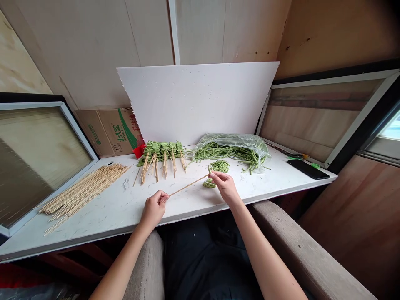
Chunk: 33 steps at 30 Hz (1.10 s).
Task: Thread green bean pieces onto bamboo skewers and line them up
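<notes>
My left hand (pixel 154 208) is closed on the near end of a thin wooden skewer (pixel 189 184), which slants up to the right. At its far end my right hand (pixel 224 185) pinches a short piece of green bean (pixel 209 169) at the skewer's tip. Just behind the right hand lies a heap of cut green bean pieces (pixel 219 166). A smaller bunch of pieces (pixel 209 183) rests under the skewer's tip. Further back, several finished bean skewers (pixel 165 152) are stacked with their bare sticks pointing toward me.
Loose skewers (pixel 84 191) lie in a pile on the white table (pixel 125 208) at left. Long green beans fill a clear plastic bag (pixel 246 143) at the back. A phone (pixel 308 169) lies at right. A white board (pixel 196 102) and a cardboard box (pixel 112 131) stand behind.
</notes>
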Each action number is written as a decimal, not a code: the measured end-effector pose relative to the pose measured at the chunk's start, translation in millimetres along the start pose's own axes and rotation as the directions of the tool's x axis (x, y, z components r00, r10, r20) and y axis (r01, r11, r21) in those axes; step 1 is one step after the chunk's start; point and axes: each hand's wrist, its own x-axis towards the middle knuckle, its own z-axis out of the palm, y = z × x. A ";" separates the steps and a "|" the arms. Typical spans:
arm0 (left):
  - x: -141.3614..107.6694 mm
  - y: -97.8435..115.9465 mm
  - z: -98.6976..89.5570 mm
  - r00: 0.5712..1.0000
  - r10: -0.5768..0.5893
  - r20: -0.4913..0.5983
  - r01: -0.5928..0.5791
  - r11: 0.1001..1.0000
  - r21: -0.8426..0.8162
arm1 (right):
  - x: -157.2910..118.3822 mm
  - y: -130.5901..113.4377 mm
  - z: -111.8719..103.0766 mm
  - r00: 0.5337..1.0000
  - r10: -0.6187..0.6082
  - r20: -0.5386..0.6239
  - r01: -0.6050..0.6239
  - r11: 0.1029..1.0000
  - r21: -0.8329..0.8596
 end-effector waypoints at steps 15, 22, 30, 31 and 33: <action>-0.3 0.4 -0.4 1.000 0.012 0.025 -0.011 0.999 -0.031 | -12.2 -5.7 24.0 0.998 -0.038 0.052 0.044 0.993 -0.108; -0.1 1.6 1.0 0.999 0.015 0.038 -0.010 0.994 -0.112 | -22.7 -2.0 49.3 0.989 -0.006 0.149 0.041 0.971 -0.234; -0.2 1.3 0.5 0.996 0.043 0.076 -0.039 0.998 -0.058 | -22.0 -0.9 50.5 0.981 -0.086 0.172 0.137 0.940 -0.313; -0.1 2.0 -0.1 0.996 0.046 0.080 -0.041 0.997 -0.059 | -22.2 0.1 51.5 0.978 -0.101 0.183 0.156 0.935 -0.319; 0.1 3.6 -1.2 0.995 0.051 0.083 -0.045 0.997 -0.070 | -22.8 2.4 53.7 0.969 -0.128 0.210 0.195 0.923 -0.332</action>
